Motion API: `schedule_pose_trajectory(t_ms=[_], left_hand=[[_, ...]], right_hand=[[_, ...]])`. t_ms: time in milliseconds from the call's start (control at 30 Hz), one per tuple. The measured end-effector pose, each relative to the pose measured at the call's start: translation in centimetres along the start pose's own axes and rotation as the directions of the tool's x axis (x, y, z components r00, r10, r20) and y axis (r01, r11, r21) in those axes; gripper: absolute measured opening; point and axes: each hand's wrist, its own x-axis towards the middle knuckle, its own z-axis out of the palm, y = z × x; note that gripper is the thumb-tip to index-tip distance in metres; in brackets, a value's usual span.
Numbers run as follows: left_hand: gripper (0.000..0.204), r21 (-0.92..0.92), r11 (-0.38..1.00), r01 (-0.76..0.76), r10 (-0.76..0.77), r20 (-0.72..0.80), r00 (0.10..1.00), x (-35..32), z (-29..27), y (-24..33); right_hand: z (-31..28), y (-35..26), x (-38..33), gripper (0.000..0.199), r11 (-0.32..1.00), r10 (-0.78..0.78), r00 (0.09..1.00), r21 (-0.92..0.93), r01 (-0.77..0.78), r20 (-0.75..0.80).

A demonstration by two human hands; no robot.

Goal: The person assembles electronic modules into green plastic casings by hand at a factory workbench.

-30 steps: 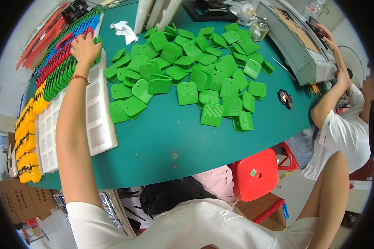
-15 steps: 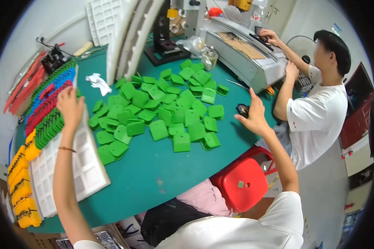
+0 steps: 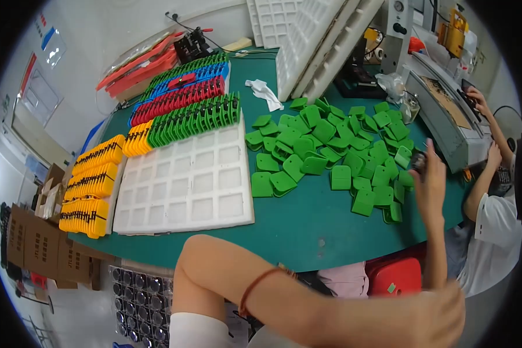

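Note:
My left forearm crosses the lower part of the view, with a bracelet at the wrist. The left hand (image 3: 432, 319) is at the lower right, smeared by motion, its fingers not readable. My right hand (image 3: 432, 188) is over the right side of the table, fingers stretched upward and thumb apart. Close by its thumb is a small black round object (image 3: 417, 162), partly covered by the hand; I see no grip on it. Left of that hand spreads a loose pile of green folded plastic pieces (image 3: 330, 148), some with a small hole.
A white compartment tray (image 3: 182, 194) lies at left. Beside it stand rows of yellow pieces (image 3: 90, 185) and green pieces (image 3: 194, 119) with black parts. White trays (image 3: 325, 49) lean at the back. A co-worker (image 3: 493, 214) works at a grey machine (image 3: 446, 130) on the right.
The view has swung left. My left hand has left the rows of pieces and swept across my front to the lower right. The right hand stays near the black object, fingers stretched.

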Motion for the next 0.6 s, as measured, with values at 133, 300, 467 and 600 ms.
schedule_pose_trajectory(t_ms=[133, 300, 467, 600], left_hand=[[0.021, 0.084, 0.909, -0.409, 0.342, 0.411, 0.845, -0.4, -4.0, -2.1], [0.023, 0.038, 0.857, 0.513, -0.374, 0.731, 0.571, -7.2, -1.9, 0.5], [0.047, -0.448, -0.13, 0.885, -0.991, 0.098, -0.096, -20.0, 3.9, -4.7], [0.064, -0.794, -0.55, 0.259, -0.814, 0.579, 0.047, -20.4, 4.8, -4.4]], right_hand=[[1.0, -8.8, 1.8, 0.09, 0.919, -0.286, 0.958, 0.283, 0.275, -0.004], [3.0, -13.0, 1.6, 0.09, 0.737, -0.452, 0.89, 0.585, 0.34, 0.052], [5.2, -13.4, -0.2, 0.09, 0.717, -0.401, 0.912, 0.65, 0.251, 0.089], [6.2, -13.7, -1.1, 0.081, 0.66, -0.479, 0.875, 0.689, 0.301, 0.077]])
